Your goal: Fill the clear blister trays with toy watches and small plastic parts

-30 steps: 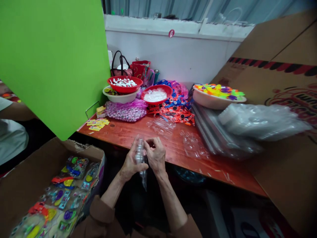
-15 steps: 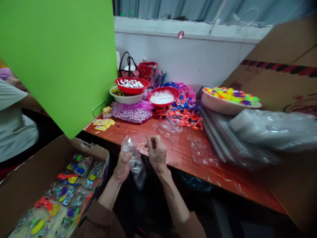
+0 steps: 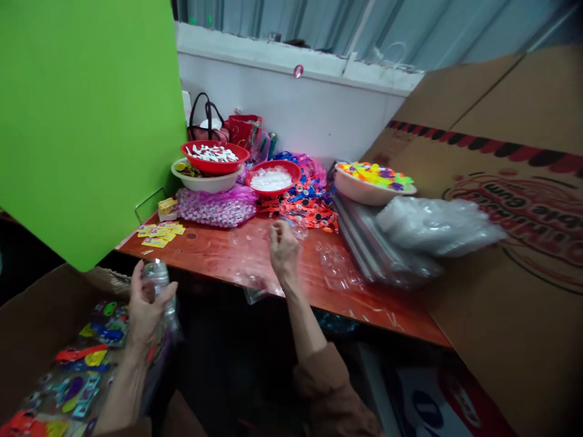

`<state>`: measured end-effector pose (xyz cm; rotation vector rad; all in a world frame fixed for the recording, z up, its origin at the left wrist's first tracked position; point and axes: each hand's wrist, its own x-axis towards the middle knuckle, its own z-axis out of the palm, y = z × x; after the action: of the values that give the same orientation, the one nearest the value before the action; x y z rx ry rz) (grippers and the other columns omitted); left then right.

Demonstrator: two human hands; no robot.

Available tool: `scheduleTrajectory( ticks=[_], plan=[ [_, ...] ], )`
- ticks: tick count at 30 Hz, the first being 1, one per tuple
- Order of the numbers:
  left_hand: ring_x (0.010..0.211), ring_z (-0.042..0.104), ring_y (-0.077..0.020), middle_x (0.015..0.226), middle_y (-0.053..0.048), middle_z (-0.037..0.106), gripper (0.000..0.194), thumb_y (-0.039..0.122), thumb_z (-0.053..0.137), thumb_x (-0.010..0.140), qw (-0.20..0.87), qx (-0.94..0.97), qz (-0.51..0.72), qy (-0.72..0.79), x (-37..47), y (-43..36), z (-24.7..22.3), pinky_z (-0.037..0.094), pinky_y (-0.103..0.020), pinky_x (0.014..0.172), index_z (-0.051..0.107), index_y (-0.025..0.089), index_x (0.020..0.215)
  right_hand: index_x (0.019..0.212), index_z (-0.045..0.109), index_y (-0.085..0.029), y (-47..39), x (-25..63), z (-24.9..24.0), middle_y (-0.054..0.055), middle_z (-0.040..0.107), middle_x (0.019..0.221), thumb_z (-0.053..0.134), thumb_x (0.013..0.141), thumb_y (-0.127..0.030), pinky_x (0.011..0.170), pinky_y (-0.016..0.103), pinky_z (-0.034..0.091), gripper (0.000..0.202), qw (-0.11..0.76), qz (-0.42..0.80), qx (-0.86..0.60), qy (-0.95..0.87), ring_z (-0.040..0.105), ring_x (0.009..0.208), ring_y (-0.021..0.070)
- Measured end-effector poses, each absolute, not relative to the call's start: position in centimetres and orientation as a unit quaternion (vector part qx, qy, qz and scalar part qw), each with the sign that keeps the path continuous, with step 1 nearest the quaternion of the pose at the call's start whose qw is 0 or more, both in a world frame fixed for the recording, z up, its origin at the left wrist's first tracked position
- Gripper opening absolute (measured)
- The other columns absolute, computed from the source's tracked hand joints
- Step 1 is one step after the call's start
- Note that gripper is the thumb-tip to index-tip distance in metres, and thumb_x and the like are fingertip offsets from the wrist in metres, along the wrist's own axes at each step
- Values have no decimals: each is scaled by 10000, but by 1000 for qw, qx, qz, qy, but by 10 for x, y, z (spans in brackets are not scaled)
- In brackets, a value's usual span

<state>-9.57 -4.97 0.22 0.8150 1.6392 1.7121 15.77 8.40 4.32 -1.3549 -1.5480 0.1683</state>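
My left hand (image 3: 146, 306) grips a clear plastic blister pack (image 3: 157, 273) between thumb and fingers, above the edge of the cardboard box (image 3: 109, 279). Motion blurs the pack's lower end. My right hand (image 3: 284, 252) is over the table with its fingers curled closed; whatever they pinch, if anything, is hidden. Beside that hand, clear plastic (image 3: 248, 243) lies on the wood, and another clear piece (image 3: 255, 294) juts past the front edge. Packed sets of colourful small toys (image 3: 93, 358) fill the box.
On the red-brown table (image 3: 209, 252) are yellow packets (image 3: 159, 233), a purple net bag (image 3: 218, 206), red bowls (image 3: 273, 182), orange straps (image 3: 305, 209) and a bowl of colourful pieces (image 3: 376, 191). Stacked clear plastic (image 3: 432, 227) sits right, against a large carton (image 3: 514, 182). A green panel (image 3: 91, 121) stands left.
My left hand has carried the blister pack left to the box. My right hand has moved forward over the table, and its fingers have curled in. The view has turned right.
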Motion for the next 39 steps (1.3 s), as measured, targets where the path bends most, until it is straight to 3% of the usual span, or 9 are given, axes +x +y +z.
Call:
scheduleTrajectory(
  ticks=[3, 7, 12, 15, 18, 23, 31, 36, 39],
  plan=[
    [1170, 607, -266, 1223, -42, 666, 835, 453, 817, 739, 472, 240, 680, 507, -89, -56, 6, 430, -455, 1085, 448, 304, 1473, 1121, 654, -156, 123, 150, 41, 102, 716, 948, 504, 971, -279, 768, 334, 494, 245, 442, 97, -559, -695, 650, 800, 218],
    [1279, 559, -335, 1271, -90, 679, 599, 530, 802, 744, 563, 270, 670, 401, -58, -61, 9, 427, -504, 1109, 643, 233, 1238, 1266, 633, -146, 154, 151, 31, 149, 681, 1151, 596, 935, -268, 876, 353, 493, 355, 378, 68, -547, -744, 629, 987, 236],
    [1311, 558, -335, 1346, -101, 649, 731, 523, 778, 790, 594, 274, 670, 352, -54, -65, -1, 420, -534, 1130, 513, 297, 1432, 1065, 711, -154, 145, 225, 20, 128, 675, 1063, 666, 883, -258, 858, 374, 471, 214, 339, 32, -576, -744, 603, 947, 240],
    [1329, 544, -346, 1390, -116, 624, 863, 507, 792, 781, 610, 252, 667, 346, -54, -68, -9, 403, -556, 1142, 397, 306, 1522, 947, 722, -206, 128, 262, 10, 81, 674, 1005, 759, 816, -316, 783, 336, 439, 175, 228, -14, -588, -776, 596, 908, 231],
    [1316, 556, -354, 1406, -125, 616, 960, 514, 801, 771, 626, 246, 663, 330, -44, -69, -11, 403, -562, 1141, 303, 319, 1569, 874, 710, -214, 117, 276, 3, 67, 675, 979, 669, 895, -254, 755, 306, 393, 61, 144, -78, -592, -789, 590, 877, 207],
    [1288, 579, -367, 1340, -125, 664, 1027, 558, 815, 736, 660, 245, 638, 312, -27, -64, -5, 405, -562, 1138, 272, 343, 1582, 970, 701, -173, 125, 297, 18, 152, 670, 1032, 455, 1004, -202, 771, 354, 349, 250, 183, -154, -640, -730, 557, 924, 264],
    [1321, 545, -383, 1379, -109, 641, 920, 622, 795, 715, 686, 238, 625, 286, -8, -50, -3, 375, -594, 1149, 430, 352, 1515, 1062, 726, -164, 135, 328, 22, 180, 694, 1066, 532, 951, -199, 792, 397, 370, 226, 178, -137, -692, -687, 570, 958, 305],
    [1383, 482, -359, 1350, -102, 657, 793, 604, 802, 715, 679, 254, 624, 292, 15, -43, -3, 366, -540, 1178, 573, 298, 1410, 1062, 724, -211, 59, 254, 15, 98, 725, 1027, 580, 947, -288, 823, 379, 502, 200, 384, 112, -555, -729, 646, 939, 250],
    [1392, 473, -352, 1360, -99, 647, 790, 566, 839, 689, 670, 286, 623, 287, 27, -42, 6, 382, -505, 1174, 596, 285, 1386, 999, 740, -248, 14, 200, 18, 37, 733, 961, 563, 965, -270, 754, 308, 532, 181, 394, 315, -456, -733, 673, 860, 192]
  ],
)
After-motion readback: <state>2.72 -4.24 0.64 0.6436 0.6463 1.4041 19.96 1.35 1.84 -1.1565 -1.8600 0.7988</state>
